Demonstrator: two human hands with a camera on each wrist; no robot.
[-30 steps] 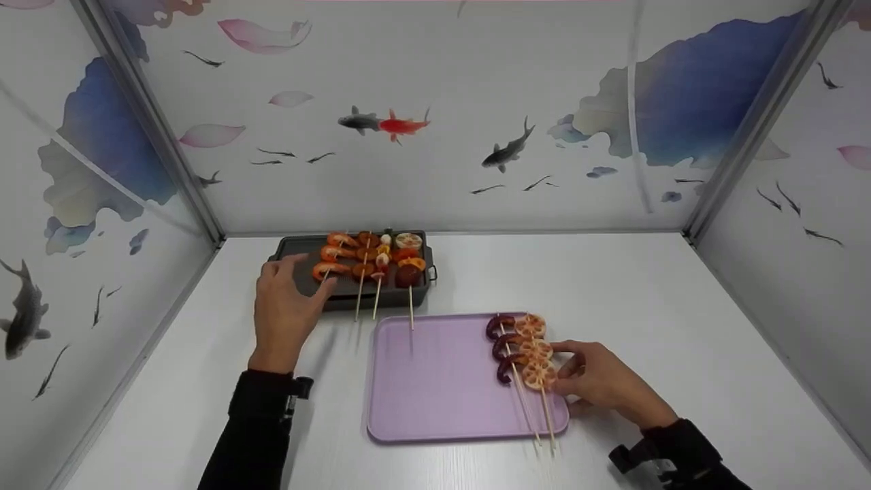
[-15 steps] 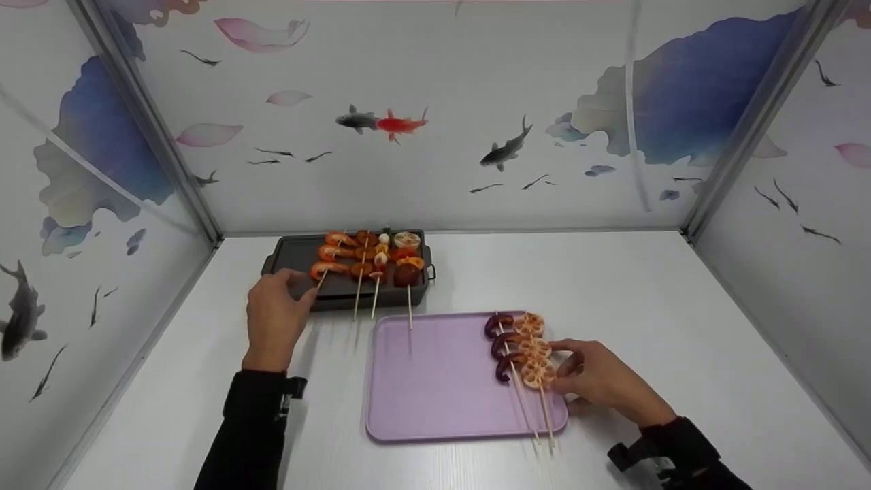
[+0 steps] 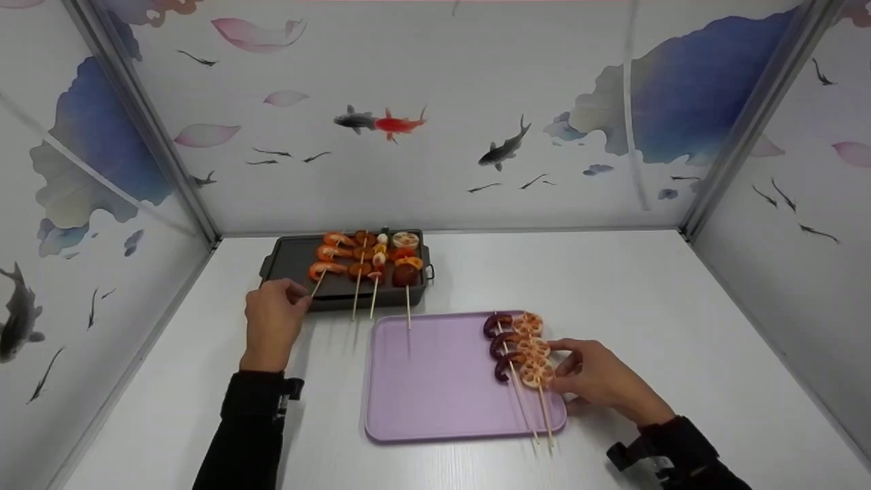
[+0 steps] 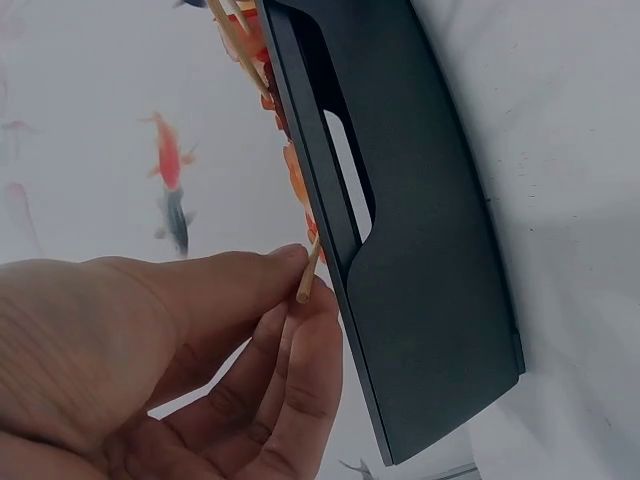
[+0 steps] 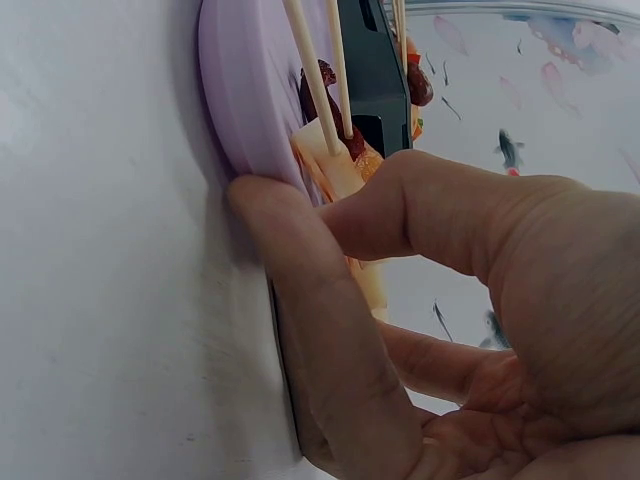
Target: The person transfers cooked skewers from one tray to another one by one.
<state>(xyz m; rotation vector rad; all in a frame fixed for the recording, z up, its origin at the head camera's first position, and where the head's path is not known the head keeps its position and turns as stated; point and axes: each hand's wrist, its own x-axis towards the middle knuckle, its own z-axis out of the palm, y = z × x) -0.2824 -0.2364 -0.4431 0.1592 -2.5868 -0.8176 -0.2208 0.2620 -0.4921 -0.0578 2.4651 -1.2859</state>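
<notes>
Nearest lies the purple tray [image 3: 435, 388], flat and rectangular with rounded corners and a low raised rim, at the middle of the white table [image 3: 599, 272]. Toward its right side rest two food skewers side by side: a dark skewer [image 3: 502, 346] of curled purple-brown pieces, and to its right a lotus skewer [image 3: 534, 348] of pale round slices with holes, both sticks running out over the near rim. The right hand [image 3: 602, 381] is partly closed at the tray's right edge, gripping the rim between thumb and finger just beside the slices. Farther off and to the left, the shrimp skewer [image 3: 330, 255] carries three curled orange shrimp lying on the dark grey grill pan [image 3: 289, 257]. The left hand [image 3: 272, 327] is nearly closed, thumb and fingertips pinching the near end of that stick just beside the pan's near wall. Right of the shrimp, on the pan, lie three more skewers [image 3: 379, 258] with sticks pointing near. Beyond stands a pale wall [image 3: 435, 61] printed with fish and petals.
</notes>
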